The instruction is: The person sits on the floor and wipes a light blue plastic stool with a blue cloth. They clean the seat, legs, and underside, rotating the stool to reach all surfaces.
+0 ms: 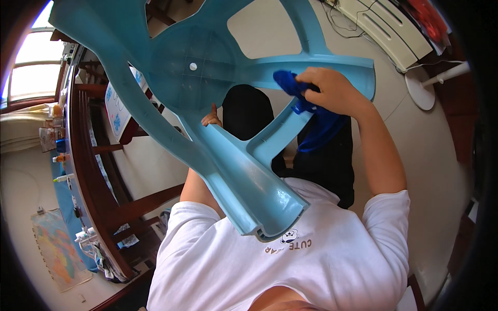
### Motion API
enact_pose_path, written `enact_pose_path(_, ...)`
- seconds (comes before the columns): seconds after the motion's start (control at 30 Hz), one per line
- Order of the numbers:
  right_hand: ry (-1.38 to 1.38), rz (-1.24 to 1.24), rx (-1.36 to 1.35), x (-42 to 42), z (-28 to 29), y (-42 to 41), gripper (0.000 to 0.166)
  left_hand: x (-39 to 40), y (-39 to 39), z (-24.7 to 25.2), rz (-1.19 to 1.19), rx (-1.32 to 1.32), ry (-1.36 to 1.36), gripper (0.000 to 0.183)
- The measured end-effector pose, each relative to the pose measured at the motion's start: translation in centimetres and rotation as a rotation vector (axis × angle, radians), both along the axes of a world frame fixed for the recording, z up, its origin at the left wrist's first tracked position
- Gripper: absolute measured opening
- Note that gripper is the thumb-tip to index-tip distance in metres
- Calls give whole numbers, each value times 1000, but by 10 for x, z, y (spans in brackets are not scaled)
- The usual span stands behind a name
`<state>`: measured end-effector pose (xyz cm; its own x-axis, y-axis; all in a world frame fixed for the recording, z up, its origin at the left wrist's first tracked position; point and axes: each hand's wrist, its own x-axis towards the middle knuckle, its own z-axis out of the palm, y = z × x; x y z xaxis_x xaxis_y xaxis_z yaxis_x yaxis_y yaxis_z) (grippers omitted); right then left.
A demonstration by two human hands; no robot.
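A light-blue plastic stool (194,89) lies tipped over in front of me, its hollow underside and ribbed seat facing my head. One leg reaches back towards my chest. My left hand (213,117) grips the edge of that leg near the seat; most of the hand is hidden behind the plastic. My right hand (330,91) holds a bunched dark-blue cloth (325,128) beside another leg, over the brace between the two legs. Part of the cloth hangs down in front of my right thigh. Whether the cloth touches the plastic I cannot tell.
To the left stands a dark wooden table (97,217) with bottles, pens and other small things on it. Behind the stool is a patterned board (122,107). A cream slotted panel (383,31) with loose cables and a white round-based stand (420,91) are at the upper right.
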<state>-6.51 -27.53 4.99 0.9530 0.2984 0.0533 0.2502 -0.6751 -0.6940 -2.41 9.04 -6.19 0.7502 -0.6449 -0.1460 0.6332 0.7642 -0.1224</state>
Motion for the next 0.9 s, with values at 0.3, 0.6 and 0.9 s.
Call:
enact_pose_path(0.3,140,257,-222,-21,10,28,28,2,-2,-8,21,-74,14,30)
enact_pose_path(0.6,175,380,-227,-25,14,47,28,-1,-1,-14,28,-106,33,31)
enact_pose_path(0.9,-17,12,-611,-22,0,32,21,0,5,-14,40,-124,33,32)
